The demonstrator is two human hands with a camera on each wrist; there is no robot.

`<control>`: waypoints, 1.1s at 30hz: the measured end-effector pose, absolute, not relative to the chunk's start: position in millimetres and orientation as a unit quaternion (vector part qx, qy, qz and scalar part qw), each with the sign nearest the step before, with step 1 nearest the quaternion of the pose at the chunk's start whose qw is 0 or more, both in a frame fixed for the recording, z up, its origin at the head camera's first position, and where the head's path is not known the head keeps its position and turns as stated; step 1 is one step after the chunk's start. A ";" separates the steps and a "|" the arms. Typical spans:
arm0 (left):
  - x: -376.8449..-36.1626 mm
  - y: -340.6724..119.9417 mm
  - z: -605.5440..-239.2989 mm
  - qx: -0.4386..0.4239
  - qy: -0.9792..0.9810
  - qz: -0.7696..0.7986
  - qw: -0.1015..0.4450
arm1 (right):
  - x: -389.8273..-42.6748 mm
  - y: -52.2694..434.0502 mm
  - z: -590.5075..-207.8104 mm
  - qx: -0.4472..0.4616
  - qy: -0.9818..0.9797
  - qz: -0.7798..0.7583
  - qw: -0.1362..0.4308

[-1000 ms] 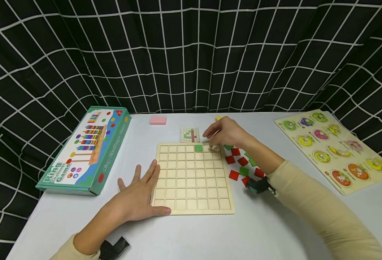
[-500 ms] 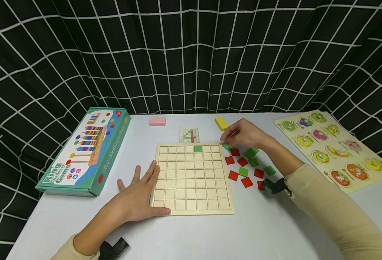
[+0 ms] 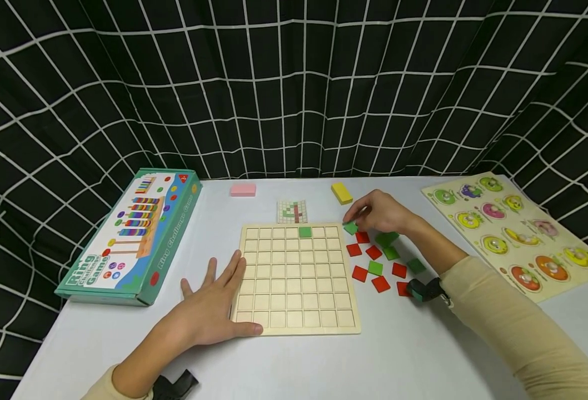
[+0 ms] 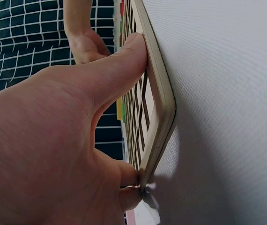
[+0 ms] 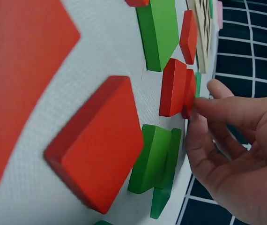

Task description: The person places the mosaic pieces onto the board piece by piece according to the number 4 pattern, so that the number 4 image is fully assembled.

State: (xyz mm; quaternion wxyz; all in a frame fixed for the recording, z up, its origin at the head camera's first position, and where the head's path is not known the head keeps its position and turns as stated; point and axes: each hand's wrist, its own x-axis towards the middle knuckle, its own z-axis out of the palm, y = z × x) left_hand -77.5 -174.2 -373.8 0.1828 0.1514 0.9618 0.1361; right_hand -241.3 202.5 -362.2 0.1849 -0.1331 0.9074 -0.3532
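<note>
A pale wooden grid board [image 3: 300, 286] lies flat on the table, with one green square tile [image 3: 305, 232] set in its far row. My left hand [image 3: 210, 312] rests spread along the board's left side. Its thumb [image 4: 132, 52] presses on the near-left corner, and its fingertips lie at the left edge. Past the board's far right corner, my right hand [image 3: 383, 213] pinches another green tile [image 3: 350, 228] at its fingertips, low over the table. Loose red tiles [image 3: 359, 273] and green tiles [image 3: 375, 268] are scattered right of the board, several of each colour.
A small pattern card [image 3: 291, 211] lies behind the board. Further back are a pink block [image 3: 243, 190] and a yellow block [image 3: 342, 193]. A ring game box [image 3: 134, 239] stands left, a fruit puzzle board [image 3: 514, 233] right. A black gridded curtain [image 3: 294, 89] encloses the table.
My right hand has moved right, off the board's far row to the green tile beside the far right corner, and its fingers now pinch that tile. The left hand has stayed put.
</note>
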 end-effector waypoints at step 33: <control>-76.8 -174.0 -373.8 0.146 0.961 0.145 0.186 | -250.4 203.6 -370.6 -0.174 0.920 -0.314 0.155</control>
